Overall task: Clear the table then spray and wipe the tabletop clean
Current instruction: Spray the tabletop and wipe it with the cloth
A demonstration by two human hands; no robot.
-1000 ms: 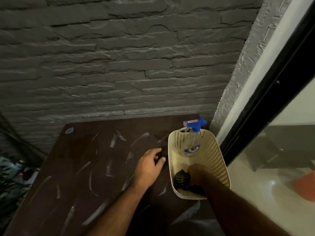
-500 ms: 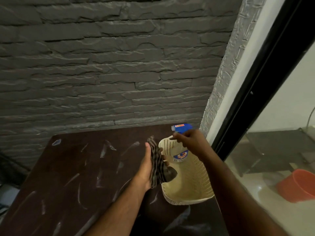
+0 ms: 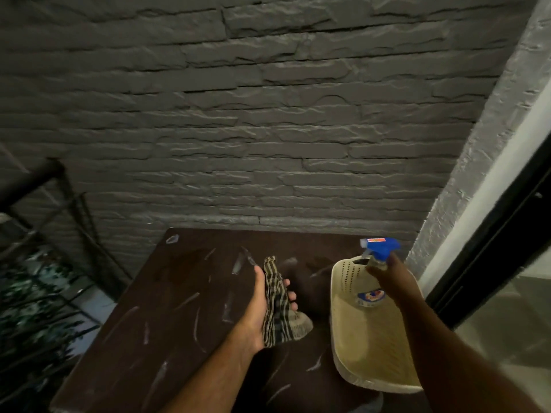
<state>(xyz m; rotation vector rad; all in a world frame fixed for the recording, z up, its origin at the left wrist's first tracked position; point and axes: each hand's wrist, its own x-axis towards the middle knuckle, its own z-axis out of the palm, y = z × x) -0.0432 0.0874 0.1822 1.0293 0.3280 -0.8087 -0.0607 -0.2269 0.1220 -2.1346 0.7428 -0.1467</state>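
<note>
Left hand (image 3: pixel 262 305): I'm seeing it gripping the striped cloth (image 3: pixel 278 308), fingers curling round, above the smeared tabletop (image 3: pixel 167 308).
Right hand (image 3: pixel 390 278): I'm watching it clutching the spray bottle (image 3: pixel 378 257) over the cream basket (image 3: pixel 357 353).
Hidden: my right hand is covering most of the bottle's body; only the blue trigger head and label are showing.

Basket (image 3: pixel 354 332) on table's (image 3: pixel 167 317) right side

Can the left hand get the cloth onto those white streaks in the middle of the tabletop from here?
Probably yes. The left hand already grips the striped cloth right above the tabletop, with streaks just beside it and nothing between; the basket stands off to the right.
</note>
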